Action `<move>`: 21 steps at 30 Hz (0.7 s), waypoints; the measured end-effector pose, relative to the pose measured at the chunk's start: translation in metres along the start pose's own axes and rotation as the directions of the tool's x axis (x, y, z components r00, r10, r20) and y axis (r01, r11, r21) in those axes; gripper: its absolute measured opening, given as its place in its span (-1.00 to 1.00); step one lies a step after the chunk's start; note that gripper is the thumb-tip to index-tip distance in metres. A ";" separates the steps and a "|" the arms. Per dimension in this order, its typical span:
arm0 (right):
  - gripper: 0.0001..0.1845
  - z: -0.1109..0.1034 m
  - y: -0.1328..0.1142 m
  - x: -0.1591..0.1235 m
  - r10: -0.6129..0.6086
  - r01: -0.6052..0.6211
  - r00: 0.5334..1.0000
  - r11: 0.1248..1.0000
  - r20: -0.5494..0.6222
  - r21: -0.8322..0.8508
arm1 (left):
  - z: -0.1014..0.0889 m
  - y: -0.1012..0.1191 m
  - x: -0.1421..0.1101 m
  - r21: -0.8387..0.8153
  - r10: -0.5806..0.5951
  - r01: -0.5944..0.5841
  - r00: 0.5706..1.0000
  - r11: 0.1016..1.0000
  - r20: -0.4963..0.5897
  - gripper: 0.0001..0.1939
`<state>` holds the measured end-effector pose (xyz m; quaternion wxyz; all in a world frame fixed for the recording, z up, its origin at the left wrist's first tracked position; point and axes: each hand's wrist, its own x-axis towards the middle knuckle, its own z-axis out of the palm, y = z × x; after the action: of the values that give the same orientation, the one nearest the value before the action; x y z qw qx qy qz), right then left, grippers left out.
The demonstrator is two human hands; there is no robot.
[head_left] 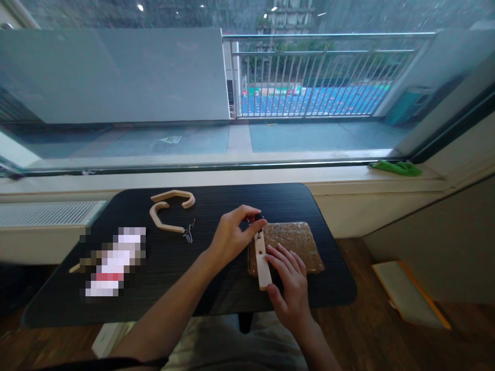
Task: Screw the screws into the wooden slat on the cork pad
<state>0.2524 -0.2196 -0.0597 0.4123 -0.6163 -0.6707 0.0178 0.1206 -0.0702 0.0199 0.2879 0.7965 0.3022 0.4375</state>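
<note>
The pale wooden strip point(263, 270), straight with a dark hole, lies over the brown wrapped slab point(299, 239) on the counter point(220, 198). Left fingers point(246, 210) pinch a small dark piece point(260, 217) — mostly hidden; right fingers point(285, 256), slightly spread, touch the strip.

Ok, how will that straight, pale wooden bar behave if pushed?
The bar looks stiff, being straight wood. It could slide on the glossy-wrapped brown slab beneath, and perhaps tip, since its near end overhangs.
</note>
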 end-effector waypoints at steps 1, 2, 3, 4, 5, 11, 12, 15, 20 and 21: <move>-0.50 0.001 0.000 0.000 0.002 -0.002 1.000 1.000 0.001 0.005 | 0.001 0.000 0.000 0.005 0.012 -0.012 1.000 1.000 -0.002 -0.83; -0.50 0.001 0.001 0.000 0.004 -0.004 1.000 1.000 0.001 0.011 | 0.001 -0.001 -0.001 0.009 0.024 -0.024 1.000 1.000 -0.001 -0.83; -0.49 0.002 0.001 -0.001 0.006 -0.006 1.000 1.000 0.005 0.020 | 0.001 -0.001 -0.001 0.013 0.034 -0.034 0.999 0.999 0.002 -0.83; -0.47 0.001 0.001 -0.001 0.008 -0.008 1.000 0.999 0.014 0.033 | 0.002 -0.001 -0.002 0.016 0.043 -0.043 0.999 0.999 0.007 -0.83; -0.45 0.000 0.001 -0.001 0.006 -0.008 1.000 0.999 0.029 0.052 | 0.002 -0.001 -0.002 0.021 0.050 -0.050 0.999 0.999 0.011 -0.83; -0.45 -0.024 0.011 -0.005 0.068 -0.052 0.997 0.943 -0.037 0.329 | 0.000 -0.001 -0.001 0.050 0.035 -0.038 0.998 0.998 0.055 -0.83; -0.49 -0.028 0.017 -0.005 0.097 -0.058 0.990 0.941 -0.100 0.333 | -0.001 -0.001 -0.001 0.051 0.031 -0.034 0.997 0.998 0.065 -0.83; -0.61 -0.034 0.039 -0.004 0.239 -0.152 0.930 0.942 -0.280 0.299 | -0.003 0.001 0.001 0.054 0.026 -0.030 0.996 0.998 0.082 -0.82; -0.60 -0.026 0.068 0.000 0.452 -0.387 0.846 0.886 -0.285 0.255 | -0.003 0.003 0.001 0.057 0.025 -0.031 0.995 0.998 0.095 -0.82; -0.59 -0.024 0.070 0.001 0.468 -0.408 0.846 0.876 -0.255 0.256 | -0.002 0.003 0.001 0.057 0.024 -0.030 0.995 0.998 0.099 -0.82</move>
<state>0.3232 -0.2139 -0.0808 0.5546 -0.7057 -0.4336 0.0797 0.1197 -0.0705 0.0238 0.2730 0.8292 0.2897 0.3924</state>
